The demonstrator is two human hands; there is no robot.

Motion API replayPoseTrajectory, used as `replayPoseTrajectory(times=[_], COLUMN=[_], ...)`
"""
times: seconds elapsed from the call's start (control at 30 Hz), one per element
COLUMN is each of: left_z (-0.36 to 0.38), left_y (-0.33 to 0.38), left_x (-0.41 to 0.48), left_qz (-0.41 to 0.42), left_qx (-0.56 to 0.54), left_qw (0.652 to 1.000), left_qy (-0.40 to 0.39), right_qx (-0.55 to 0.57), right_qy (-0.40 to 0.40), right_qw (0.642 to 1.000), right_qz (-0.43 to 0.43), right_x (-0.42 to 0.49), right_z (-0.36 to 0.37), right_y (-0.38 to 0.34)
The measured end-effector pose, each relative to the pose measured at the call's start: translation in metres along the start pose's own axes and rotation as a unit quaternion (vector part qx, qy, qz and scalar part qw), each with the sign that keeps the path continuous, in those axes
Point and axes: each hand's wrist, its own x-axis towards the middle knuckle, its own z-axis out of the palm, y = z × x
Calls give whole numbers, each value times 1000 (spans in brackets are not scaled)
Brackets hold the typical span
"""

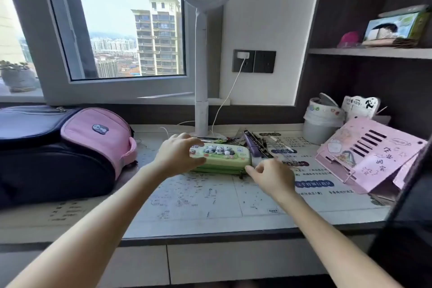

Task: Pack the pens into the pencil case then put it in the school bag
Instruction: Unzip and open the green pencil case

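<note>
The left hand (176, 155) hides the near-left end of the flat green fabric pencil case (222, 158), its spread fingers curled over the lid. The case lies mid-desk, long axis left to right. The right hand (271, 176) pinches at its right corner (the zipper pull is blurred). Loose pens (259, 145) lie jumbled behind; the pink-and-navy school bag (63, 149) is cut off left.
</note>
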Motion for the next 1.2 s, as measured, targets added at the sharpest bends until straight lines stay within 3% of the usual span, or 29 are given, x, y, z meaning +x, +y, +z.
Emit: replayPoseTrajectory(times=[0.1,0.2,0.27,0.37,0.53,0.6,0.73,0.9,1.0,1.1,1.2], left_z=[28,57,75,85,83,88,96,94,86,78,77], left_y=[-14,-33,-47,-58,-49,-42,-28,-3,7,21,35], left_x=[21,48,68,90,91,71,43,37,41,56,68], left_qz=[-102,-179,-165,-88,-23,-28,-77,-143,-124,-142,-120], left_qx=[-166,-278,-229,-72,60,96,116,108,135,168,97], left_qw=[971,929,940,966,963,965,976,966,956,922,918], left_qy=[-139,-168,-190,-231,-262,-241,-165,-185,-228,-319,-366], right_qx=[17,71,61,58,96,114,80,74,23,36,50], right_qy=[-83,-84,-28,4,39,47,50,9,22,32,27], right_qw=[993,986,991,994,994,992,992,967,963,964,962], right_qz=[80,125,119,91,22,1,-85,-245,-267,-261,-266], right_x=[18,30,35,41,42,38,21,-32,-44,-43,-47], right_z=[38,66,74,88,93,94,92,104,111,99,94], right_y=[3,2,7,14,21,21,8,-56,-72,-56,-40])
